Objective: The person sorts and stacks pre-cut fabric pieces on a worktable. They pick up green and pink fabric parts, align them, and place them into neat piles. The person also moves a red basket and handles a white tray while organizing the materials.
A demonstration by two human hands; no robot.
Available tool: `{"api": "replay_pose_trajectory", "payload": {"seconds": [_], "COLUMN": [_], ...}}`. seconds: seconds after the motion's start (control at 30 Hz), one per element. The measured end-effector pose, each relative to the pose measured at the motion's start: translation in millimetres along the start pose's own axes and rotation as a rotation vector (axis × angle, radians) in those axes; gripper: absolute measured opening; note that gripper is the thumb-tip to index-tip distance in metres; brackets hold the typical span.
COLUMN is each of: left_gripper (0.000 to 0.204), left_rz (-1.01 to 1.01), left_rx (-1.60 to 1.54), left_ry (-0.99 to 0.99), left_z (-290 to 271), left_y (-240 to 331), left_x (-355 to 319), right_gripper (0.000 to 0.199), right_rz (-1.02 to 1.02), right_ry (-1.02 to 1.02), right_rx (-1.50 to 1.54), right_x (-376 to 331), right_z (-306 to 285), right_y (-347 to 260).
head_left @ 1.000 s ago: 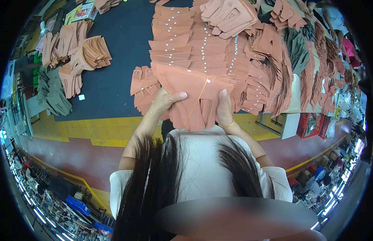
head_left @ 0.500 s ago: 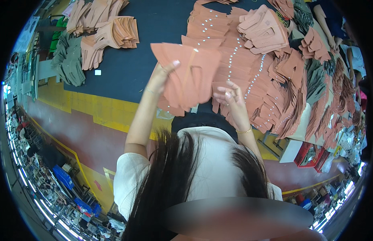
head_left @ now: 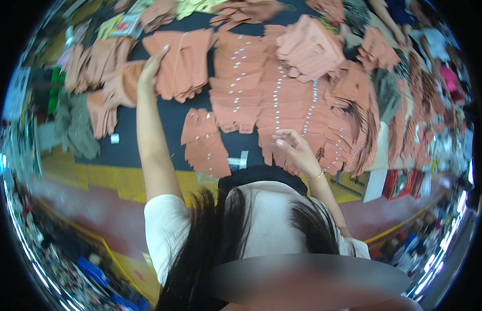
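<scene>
My left hand (head_left: 150, 70) is stretched far out to the upper left and grips the edge of a bundle of orange cut fabric pieces (head_left: 185, 62) lying on the dark blue table (head_left: 158, 116). My right hand (head_left: 294, 149) hovers close to my body with fingers loosely curled and nothing in it, over overlapping rows of orange pieces (head_left: 272, 98) with small white tags. A small stack of orange pieces (head_left: 204, 145) lies between my two arms.
More orange stacks (head_left: 311, 46) crowd the far and right parts of the table. Olive green fabric (head_left: 75, 122) and orange piles (head_left: 93, 62) lie at the left. A small white tag (head_left: 115, 138) sits on the cloth. The yellow table edge (head_left: 111, 176) borders a red floor.
My left hand carried the orange bundle from in front of me out to the far left and set it on the table. My right hand let go and drew back.
</scene>
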State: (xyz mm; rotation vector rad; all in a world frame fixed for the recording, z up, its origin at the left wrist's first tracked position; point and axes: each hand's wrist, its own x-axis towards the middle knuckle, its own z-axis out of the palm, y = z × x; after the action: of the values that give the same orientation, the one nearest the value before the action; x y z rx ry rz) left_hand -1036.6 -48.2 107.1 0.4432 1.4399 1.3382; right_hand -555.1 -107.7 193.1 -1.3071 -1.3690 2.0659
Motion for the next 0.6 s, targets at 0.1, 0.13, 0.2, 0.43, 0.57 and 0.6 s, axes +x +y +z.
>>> {"api": "replay_pose_trajectory", "payload": {"seconds": [0.1, 0.13, 0.2, 0.43, 0.57, 0.6], "left_gripper": [0.079, 0.088, 0.102, 0.102, 0.093, 0.091], "left_rz": [-0.078, -0.049, -0.006, 0.072, 0.411, 0.442], "left_rx": [0.467, 0.667, 0.912, 1.117, 1.139, 1.125], "left_ry": [0.159, 0.188, 0.259, 0.529, 0.609, 0.587], "left_z": [-14, -17, -19, 10, 37, 44], "left_y": [-40, -55, -77, -82, -78, -78], "left_x": [46, 56, 68, 30, -10, -21], "right_gripper": [0.032, 0.031, 0.031, 0.044, 0.065, 0.069], "right_rz": [-0.079, -0.105, -0.152, -0.656, -0.506, -0.432], "right_ry": [0.142, 0.197, 0.326, 0.742, 0.736, 0.618], "right_rx": [-0.104, -0.106, -0.123, -0.86, -1.186, -1.21], "right_x": [20, 30, 56, 173, 236, 248], "right_z": [-28, -42, -70, -177, -219, -226], "right_y": [-3, -7, -15, -73, -101, -109]}}
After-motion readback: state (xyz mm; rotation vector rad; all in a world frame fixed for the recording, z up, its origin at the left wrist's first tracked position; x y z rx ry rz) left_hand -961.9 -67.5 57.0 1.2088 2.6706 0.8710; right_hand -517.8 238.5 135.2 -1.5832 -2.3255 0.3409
